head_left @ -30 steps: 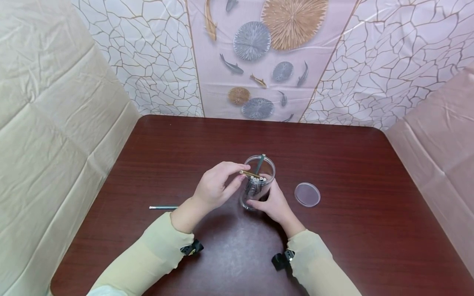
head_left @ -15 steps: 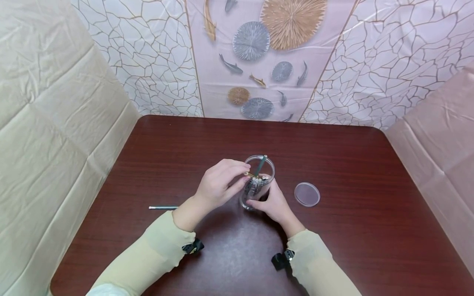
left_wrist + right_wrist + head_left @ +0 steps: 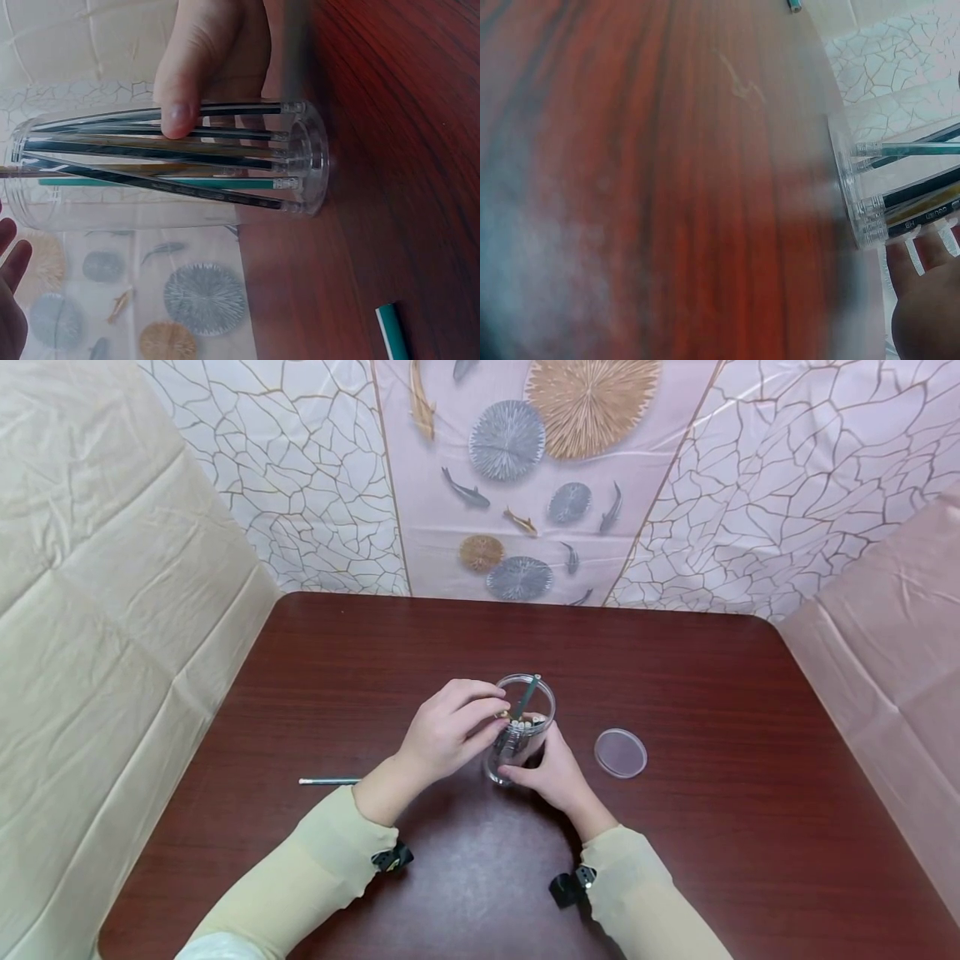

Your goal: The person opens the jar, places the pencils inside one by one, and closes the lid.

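Note:
A clear plastic jar (image 3: 491, 764) stands on the table, with several pencils inside, erasers or ferrules downward in the left wrist view. My right hand (image 3: 553, 770) grips it round the lower side, thumb in front. At the mouth, my left hand (image 3: 448, 731) pinches the end of a gold pencil (image 3: 11, 172), most of which is inside the jar. The fingertips partly hide that end. A green pencil (image 3: 528, 695) leans against the far rim, and dark pencils (image 3: 225, 156) lean beside it. Another green pencil (image 3: 327, 782) lies on the table, partly hidden by my left wrist.
A round clear lid (image 3: 621, 753) lies flat to the right of the jar. The dark red wooden table (image 3: 712, 693) ends at a patterned cloth backdrop (image 3: 517, 539), with plain cloth (image 3: 112, 635) on the left side.
My left hand has moved slightly right and lowered the gold pencil deeper into the jar; less of it shows above the rim. My right hand and the jar stay in place.

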The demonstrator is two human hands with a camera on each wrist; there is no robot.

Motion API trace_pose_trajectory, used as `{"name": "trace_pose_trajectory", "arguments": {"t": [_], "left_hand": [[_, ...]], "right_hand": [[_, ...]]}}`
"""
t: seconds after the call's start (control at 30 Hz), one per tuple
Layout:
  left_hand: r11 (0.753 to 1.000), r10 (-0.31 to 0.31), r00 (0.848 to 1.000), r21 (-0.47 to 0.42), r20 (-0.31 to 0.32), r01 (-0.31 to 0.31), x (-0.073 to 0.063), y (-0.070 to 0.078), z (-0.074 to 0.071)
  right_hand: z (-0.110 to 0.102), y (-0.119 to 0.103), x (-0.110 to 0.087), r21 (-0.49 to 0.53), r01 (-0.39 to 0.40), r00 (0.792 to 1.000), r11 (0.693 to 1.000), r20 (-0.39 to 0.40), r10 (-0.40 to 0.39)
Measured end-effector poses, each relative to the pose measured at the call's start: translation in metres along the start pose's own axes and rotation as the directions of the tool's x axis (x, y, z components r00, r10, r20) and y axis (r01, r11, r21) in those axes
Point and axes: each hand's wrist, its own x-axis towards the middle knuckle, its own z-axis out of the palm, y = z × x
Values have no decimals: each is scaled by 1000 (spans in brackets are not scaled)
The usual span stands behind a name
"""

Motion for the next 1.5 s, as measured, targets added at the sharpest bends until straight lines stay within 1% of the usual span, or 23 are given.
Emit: {"name": "trace_pose_trajectory", "arguments": {"t": [0.13,0.4,0.5,0.63,0.73,0.83,0.97,1.03,1.17,1.23,1.3,1.37,1.5], "left_hand": [[1000,-4,1000,14,6,4,-1,-1,0],[1000,7,1000,24,8,-7,-3,-3,1],[999,9,1000,47,13,-9,-3,-3,1],[996,-1,1000,84,27,-2,-6,-4,-1],[996,-17,999,86,34,14,-10,-6,-3],[997,-29,999,77,22,28,-13,-7,-5],[997,-30,1000,65,4,29,-14,-8,-6],[998,-22,1000,67,22,21,-13,-8,-5],[995,10,996,99,87,-19,-11,-8,-2],[995,18,995,101,101,-28,-10,-7,-2],[995,11,995,94,97,-20,-10,-6,-2],[997,-9,996,75,85,3,-8,-6,-1],[998,-51,995,45,81,48,-5,-4,2]], "right_hand": [[1,-1,0,4,3,1000,1000,4,-3],[2,-3,-1,-5,0,1000,1000,-6,0],[2,-4,-2,-3,-3,1000,1000,-7,3],[2,-3,-2,4,-4,1000,1000,-2,4],[2,-3,-2,-3,-1,1000,1000,-5,1],[2,-3,-2,-6,-1,1000,1000,-7,1],[2,-4,-2,-6,-4,1000,1000,-12,4],[2,-5,-3,-11,-11,1000,1000,-17,11],[2,-7,-3,-22,-35,999,999,-17,35],[2,-7,-3,-24,-38,999,999,-9,37],[2,-6,-3,-27,-35,999,999,-4,35],[2,-4,-3,-34,-22,1000,999,-6,22],[3,14,0,-25,-28,1000,999,-11,28]]}}
